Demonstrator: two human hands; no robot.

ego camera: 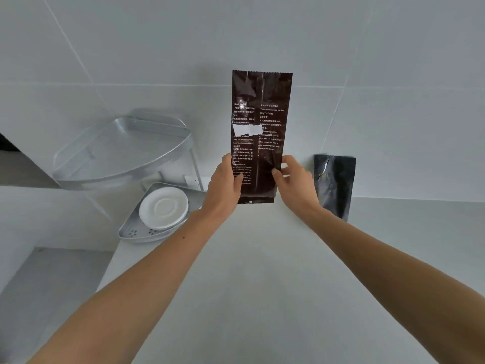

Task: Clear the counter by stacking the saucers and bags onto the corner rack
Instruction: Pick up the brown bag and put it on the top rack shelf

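Note:
A tall dark brown bag point(259, 122) with white print is held upright above the counter, in front of the tiled wall. My left hand point(227, 179) grips its lower left edge and my right hand point(294, 177) grips its lower right edge. A second, black bag point(334, 185) leans against the wall to the right, just behind my right wrist. The silver corner rack point(123, 158) stands at the left, its upper shelf bare. White saucers point(164, 207) sit stacked on the rack's lower shelf point(131, 232).
The pale counter point(262, 285) stretches from the wall toward me. Its left edge drops to a lower grey surface point(47, 285). White tiled walls meet in the corner behind the rack.

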